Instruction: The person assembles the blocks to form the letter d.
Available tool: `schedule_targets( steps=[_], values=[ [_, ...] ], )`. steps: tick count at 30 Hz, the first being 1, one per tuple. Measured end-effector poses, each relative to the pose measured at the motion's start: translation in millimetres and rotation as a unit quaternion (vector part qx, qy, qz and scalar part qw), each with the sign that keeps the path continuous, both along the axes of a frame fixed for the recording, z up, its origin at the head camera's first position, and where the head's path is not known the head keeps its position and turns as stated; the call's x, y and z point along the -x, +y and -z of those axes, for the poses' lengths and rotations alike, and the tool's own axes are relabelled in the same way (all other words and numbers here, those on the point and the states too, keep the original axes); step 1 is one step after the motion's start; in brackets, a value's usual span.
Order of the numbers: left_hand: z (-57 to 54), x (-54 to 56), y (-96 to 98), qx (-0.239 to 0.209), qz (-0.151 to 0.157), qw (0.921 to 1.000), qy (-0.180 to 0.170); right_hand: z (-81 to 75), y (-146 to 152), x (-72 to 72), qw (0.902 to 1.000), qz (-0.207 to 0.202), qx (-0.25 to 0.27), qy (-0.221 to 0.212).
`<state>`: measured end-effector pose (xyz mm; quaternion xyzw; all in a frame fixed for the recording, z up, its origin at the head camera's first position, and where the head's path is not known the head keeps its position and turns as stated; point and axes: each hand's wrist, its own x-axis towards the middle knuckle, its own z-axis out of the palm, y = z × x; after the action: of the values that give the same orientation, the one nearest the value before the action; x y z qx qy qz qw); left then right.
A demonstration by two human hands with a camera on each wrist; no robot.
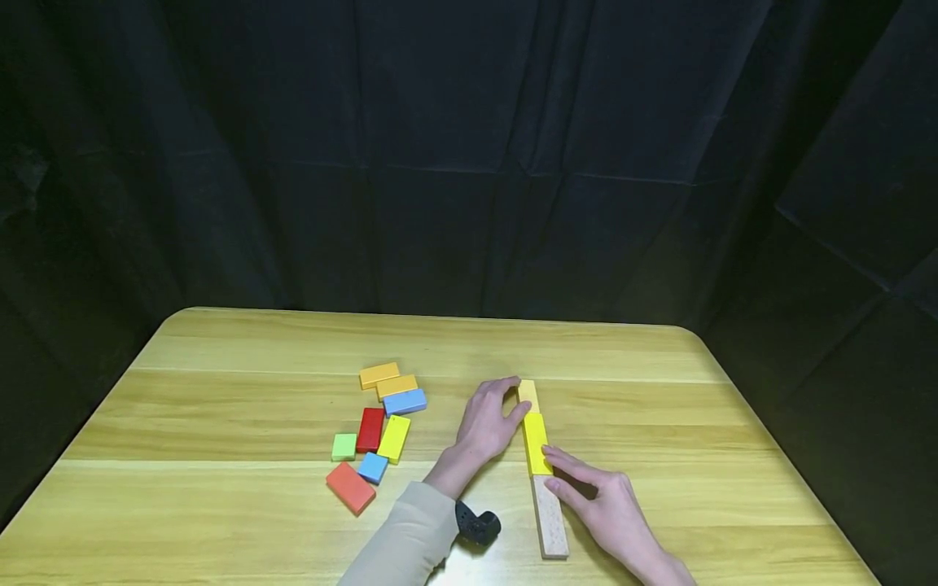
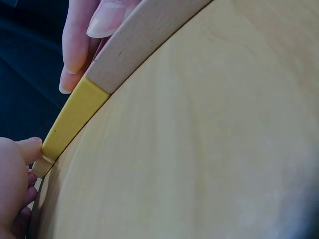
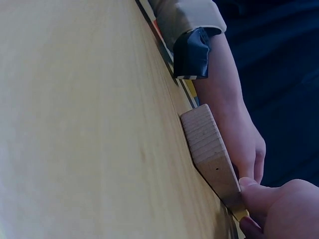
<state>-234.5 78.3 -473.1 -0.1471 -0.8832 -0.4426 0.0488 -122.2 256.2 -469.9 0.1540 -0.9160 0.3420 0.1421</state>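
Three blocks lie end to end in a row: a pale wooden block (image 1: pixel 528 395) farthest away, a bright yellow block (image 1: pixel 537 443) in the middle and a plain wooden block (image 1: pixel 550 518) nearest. My left hand (image 1: pixel 489 419) holds the pale block at the far end, its thumb by the joint with the yellow one. From the right side, my right hand (image 1: pixel 603 502) touches the row where yellow and plain wood meet, index finger by the yellow block, thumb by the plain one. In the right wrist view, the plain block (image 3: pixel 209 149) shows a small dark dot.
Left of the row lies a loose group of blocks: orange (image 1: pixel 379 375), blue (image 1: pixel 405 401), dark red (image 1: pixel 370 430), yellow (image 1: pixel 394 439), green (image 1: pixel 344 447) and red-orange (image 1: pixel 351 487). A black strap piece (image 1: pixel 478 525) hangs from my left sleeve. Dark curtains (image 1: pixel 440 163) surround the wooden table.
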Motion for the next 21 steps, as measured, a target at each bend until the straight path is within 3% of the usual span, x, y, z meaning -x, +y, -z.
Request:
schedule_targets(
  steps=[13,21],
  values=[
    [0.7,-0.5,-0.7,-0.024,0.006,0.9997,0.000,1.7,1,0.4,0.9998,-0.012,-0.001,0.017],
    [-10.2,-17.2,-20.9,-0.057,0.004,0.9983,0.007,0.0,0,-0.4,0.9999,-0.012,-0.008,0.004]
  ],
)
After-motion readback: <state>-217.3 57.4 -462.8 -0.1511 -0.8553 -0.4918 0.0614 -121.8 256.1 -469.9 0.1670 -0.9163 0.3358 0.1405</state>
